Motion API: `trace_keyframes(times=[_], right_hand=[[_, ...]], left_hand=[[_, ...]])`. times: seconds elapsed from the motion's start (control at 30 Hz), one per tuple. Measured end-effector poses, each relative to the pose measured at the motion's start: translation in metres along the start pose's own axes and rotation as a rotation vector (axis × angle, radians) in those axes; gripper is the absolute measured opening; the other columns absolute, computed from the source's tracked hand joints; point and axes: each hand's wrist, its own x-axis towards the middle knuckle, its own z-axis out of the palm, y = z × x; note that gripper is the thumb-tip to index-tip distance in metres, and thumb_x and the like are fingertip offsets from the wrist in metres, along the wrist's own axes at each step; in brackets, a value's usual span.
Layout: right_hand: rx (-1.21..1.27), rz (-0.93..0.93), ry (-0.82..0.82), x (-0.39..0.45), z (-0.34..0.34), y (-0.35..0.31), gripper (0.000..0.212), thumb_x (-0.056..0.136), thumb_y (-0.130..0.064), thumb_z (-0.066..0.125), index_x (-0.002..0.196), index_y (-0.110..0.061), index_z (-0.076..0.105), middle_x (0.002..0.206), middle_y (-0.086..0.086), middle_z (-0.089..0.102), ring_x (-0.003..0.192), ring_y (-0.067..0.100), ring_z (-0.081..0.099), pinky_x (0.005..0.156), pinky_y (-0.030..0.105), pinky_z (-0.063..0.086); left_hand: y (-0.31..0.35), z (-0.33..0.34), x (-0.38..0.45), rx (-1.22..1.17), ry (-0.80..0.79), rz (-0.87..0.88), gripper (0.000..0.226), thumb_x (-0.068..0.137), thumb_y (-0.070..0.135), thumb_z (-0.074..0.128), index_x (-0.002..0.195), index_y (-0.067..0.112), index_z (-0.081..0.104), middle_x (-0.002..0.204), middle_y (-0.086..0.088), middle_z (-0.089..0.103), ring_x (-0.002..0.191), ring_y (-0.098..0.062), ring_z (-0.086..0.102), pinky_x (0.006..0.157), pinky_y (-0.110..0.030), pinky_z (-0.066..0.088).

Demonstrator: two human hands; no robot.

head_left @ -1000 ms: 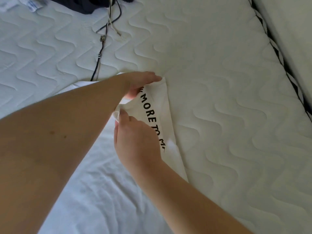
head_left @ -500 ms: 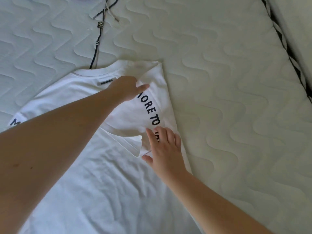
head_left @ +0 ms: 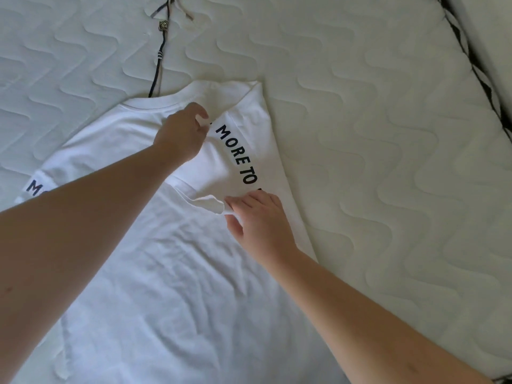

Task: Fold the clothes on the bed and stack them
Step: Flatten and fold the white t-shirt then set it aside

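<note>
A white t-shirt (head_left: 155, 273) lies flat on the quilted mattress (head_left: 388, 162), collar away from me. Its right sleeve (head_left: 243, 151), printed with black letters "MORE TO", is folded inward over the body. My left hand (head_left: 181, 134) is by the collar, fingers curled and pinching the sleeve's upper fold. My right hand (head_left: 260, 223) rests lower on the sleeve, with thumb and fingers around the corner of its hem. My left forearm hides part of the shirt's left side, where more black lettering (head_left: 34, 187) shows.
A thin dark cord with beads (head_left: 160, 54) lies on the mattress just beyond the collar. The mattress edge with black-and-white striped piping (head_left: 476, 70) runs down the right side, with a white surface beyond it.
My hands held the sleeve up close together a second ago. They have since spread apart along it and laid it flat over the shirt. More of the shirt shows.
</note>
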Motion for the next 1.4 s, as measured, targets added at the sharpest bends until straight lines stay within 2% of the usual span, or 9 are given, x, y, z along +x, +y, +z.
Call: trace_keyframes(times=[0.13, 0.27, 0.37, 0.57, 0.73, 0.87, 1.1, 1.3, 1.4], right_hand=[[0.015, 0.043, -0.193, -0.025, -0.005, 0.007, 0.051, 0.092, -0.031, 0.058, 0.141, -0.020, 0.049, 0.147, 0.000, 0.047, 0.140, 0.023, 0.036, 0.112, 0.040, 0.026], [-0.141, 0.409, -0.099, -0.076, -0.022, 0.027, 0.068, 0.082, -0.036, 0.068, 0.143, -0.019, 0.045, 0.132, 0.005, 0.053, 0.122, 0.028, 0.048, 0.100, 0.043, 0.038], [-0.238, 0.569, -0.236, -0.116, -0.025, 0.035, 0.068, 0.081, -0.039, 0.066, 0.142, -0.019, 0.044, 0.122, 0.007, 0.054, 0.111, 0.029, 0.051, 0.088, 0.042, 0.041], [-0.322, 0.589, -0.147, -0.166, -0.029, 0.030, 0.052, 0.076, -0.031, 0.073, 0.123, -0.011, 0.060, 0.096, 0.011, 0.060, 0.083, 0.032, 0.061, 0.068, 0.041, 0.049], [-0.065, 0.775, -0.208, -0.200, -0.040, 0.027, 0.053, 0.087, -0.041, 0.066, 0.130, -0.013, 0.051, 0.112, 0.008, 0.057, 0.097, 0.028, 0.058, 0.077, 0.039, 0.049], [0.274, 0.961, -0.300, -0.210, -0.055, 0.041, 0.037, 0.091, -0.044, 0.060, 0.116, -0.017, 0.059, 0.106, 0.001, 0.065, 0.097, 0.024, 0.062, 0.082, 0.040, 0.050], [-0.106, 0.719, -0.799, -0.226, -0.082, 0.049, 0.041, 0.089, -0.051, 0.059, 0.115, -0.020, 0.052, 0.106, 0.000, 0.062, 0.099, 0.026, 0.062, 0.071, 0.032, 0.041], [-0.428, 0.578, -0.747, -0.263, -0.087, 0.018, 0.015, 0.099, -0.026, 0.047, 0.107, -0.020, 0.059, 0.101, -0.001, 0.066, 0.095, 0.022, 0.067, 0.064, 0.028, 0.035], [-0.453, 0.479, -0.765, -0.271, -0.089, -0.004, 0.011, 0.082, -0.025, 0.071, 0.087, -0.019, 0.062, 0.074, -0.001, 0.066, 0.066, 0.020, 0.068, 0.050, 0.025, 0.038]], left_hand=[[0.017, 0.009, -0.031, -0.049, 0.237, 0.141, 0.027, 0.098, 0.021, 0.049, 0.123, 0.012, 0.054, 0.111, -0.011, 0.063, 0.102, -0.025, 0.059, 0.092, -0.039, 0.047], [0.053, 0.034, -0.092, -0.284, 0.245, 0.081, 0.016, 0.097, 0.030, 0.048, 0.094, 0.018, 0.059, 0.080, 0.009, 0.062, 0.071, -0.010, 0.056, 0.069, -0.023, 0.040], [0.071, 0.068, -0.144, -0.416, 0.062, -0.042, 0.041, 0.098, 0.036, 0.046, 0.066, 0.014, 0.058, 0.055, 0.004, 0.063, 0.054, -0.009, 0.062, 0.063, -0.028, 0.050], [0.068, 0.127, -0.204, -0.448, -0.260, -0.379, 0.043, 0.095, 0.050, 0.049, 0.092, 0.012, 0.068, 0.081, 0.002, 0.073, 0.082, -0.019, 0.070, 0.082, -0.037, 0.056], [0.081, 0.133, -0.209, -0.635, -0.264, -0.467, 0.022, 0.090, 0.042, 0.065, 0.093, 0.021, 0.062, 0.079, 0.012, 0.063, 0.071, -0.007, 0.060, 0.055, -0.017, 0.043], [0.090, 0.134, -0.205, -0.829, -0.362, -0.547, 0.010, 0.090, 0.017, 0.063, 0.083, 0.010, 0.061, 0.096, -0.016, 0.069, 0.090, -0.031, 0.068, 0.082, -0.043, 0.060], [0.081, 0.140, -0.231, -1.052, -0.220, -0.665, 0.019, 0.098, 0.014, 0.046, 0.112, 0.010, 0.057, 0.111, -0.012, 0.066, 0.093, -0.025, 0.070, 0.059, -0.026, 0.059], [0.087, 0.156, -0.270, -1.111, -0.450, -0.595, 0.041, 0.086, 0.017, 0.076, 0.121, 0.009, 0.056, 0.113, -0.008, 0.070, 0.099, -0.022, 0.070, 0.081, -0.041, 0.061], [0.092, 0.161, -0.284, -1.092, -0.459, -0.599, 0.042, 0.081, 0.007, 0.078, 0.116, 0.015, 0.056, 0.110, -0.003, 0.070, 0.096, -0.021, 0.070, 0.074, -0.038, 0.062]])
